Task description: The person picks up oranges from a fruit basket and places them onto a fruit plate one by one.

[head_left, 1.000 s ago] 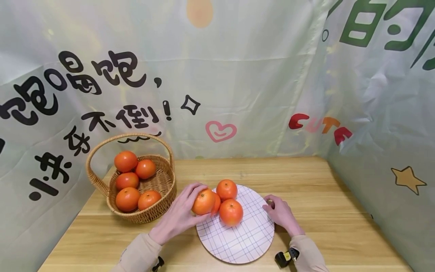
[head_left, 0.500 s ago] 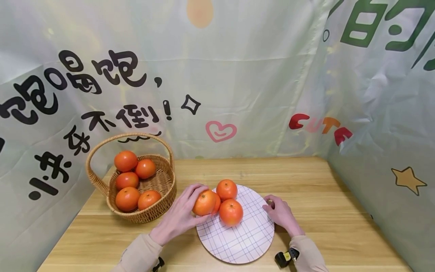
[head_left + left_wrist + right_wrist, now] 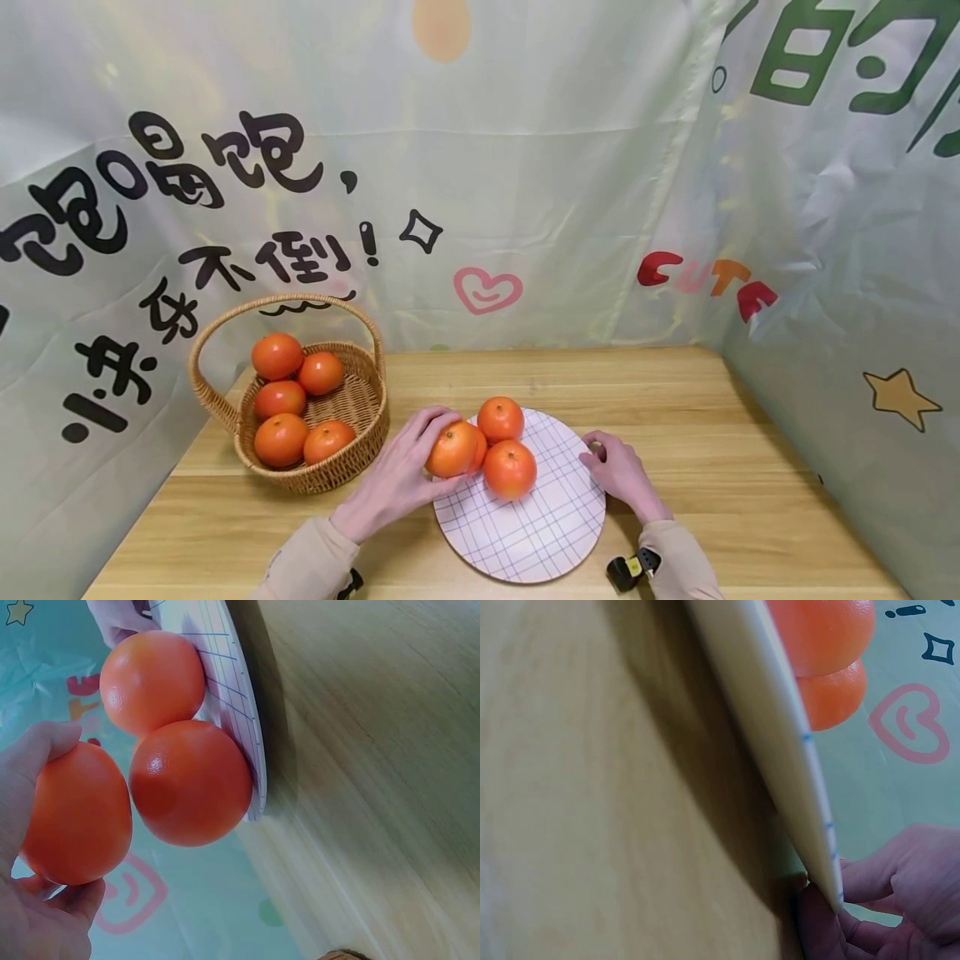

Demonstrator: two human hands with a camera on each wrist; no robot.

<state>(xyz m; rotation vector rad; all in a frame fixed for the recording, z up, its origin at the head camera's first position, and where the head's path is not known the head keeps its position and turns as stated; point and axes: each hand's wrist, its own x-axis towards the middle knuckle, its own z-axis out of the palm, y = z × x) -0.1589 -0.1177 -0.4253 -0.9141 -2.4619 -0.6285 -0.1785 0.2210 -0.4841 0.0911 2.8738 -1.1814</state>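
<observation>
My left hand [image 3: 408, 462] grips an orange [image 3: 452, 449] at the left side of a round plate [image 3: 551, 517] with a white, blue-checked top. In the left wrist view, thumb and fingers wrap this orange [image 3: 79, 814], which is raised beside the others. On the plate sit a rear orange [image 3: 501, 418], a front orange [image 3: 510, 469] and another orange [image 3: 480, 452] mostly hidden behind the held one. With my right hand [image 3: 618, 471] I pinch the plate's right rim. The right wrist view shows thumb above and fingers below the plate edge [image 3: 780, 757].
A wicker basket [image 3: 322, 479] with a tall arched handle stands left of the plate, several oranges [image 3: 281, 440] inside it. Everything rests on a wooden table [image 3: 750, 500]. Printed cloth [image 3: 570, 208] hangs behind the table and along its sides.
</observation>
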